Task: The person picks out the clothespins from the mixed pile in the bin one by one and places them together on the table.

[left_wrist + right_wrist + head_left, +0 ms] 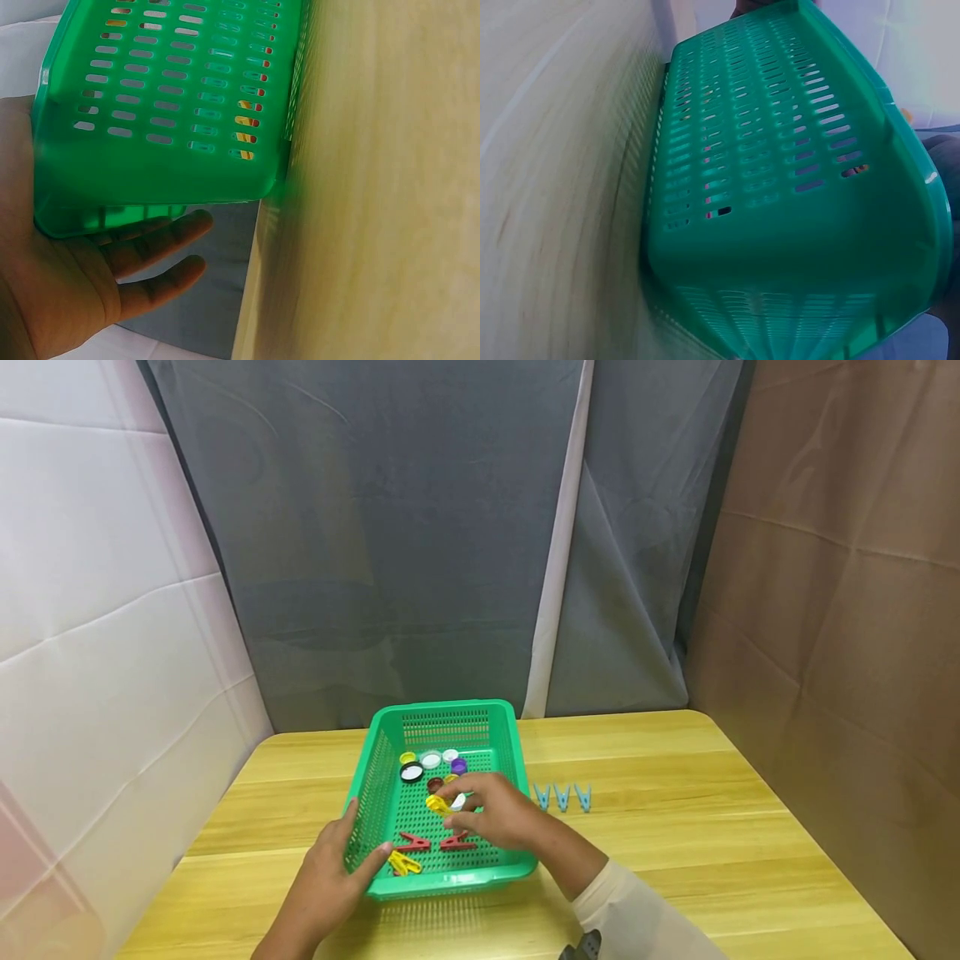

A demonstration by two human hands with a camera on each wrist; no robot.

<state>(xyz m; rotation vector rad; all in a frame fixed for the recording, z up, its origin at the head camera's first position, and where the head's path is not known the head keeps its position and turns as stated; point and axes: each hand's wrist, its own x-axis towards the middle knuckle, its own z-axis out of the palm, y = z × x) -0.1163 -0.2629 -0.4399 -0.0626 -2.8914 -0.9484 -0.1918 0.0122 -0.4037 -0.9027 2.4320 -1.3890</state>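
Observation:
A green plastic basket [457, 882] with slotted walls stands on the table. My left hand [326, 872] holds its near left corner, thumb over the rim and the other fingers along the outside. Above the basket floor, my right hand [498, 810] pinches a yellow clothespin [437, 805] between thumb and fingers. Below that hand lie two red clothespins [414, 842], and more yellow clothespins [405, 863] sit in the near left corner. Farther back are round bottle caps, among them a black cap [412, 772] and a purple cap [459, 766]. The right hand partly covers a white cap [458, 802].
Three blue clothespins [562, 797] lie in a row on the wooden table [675, 860], right of the basket. A grey curtain [375, 568] hangs behind the table, with white cloth [112, 568] at the left and brown cloth [847, 610] at the right.

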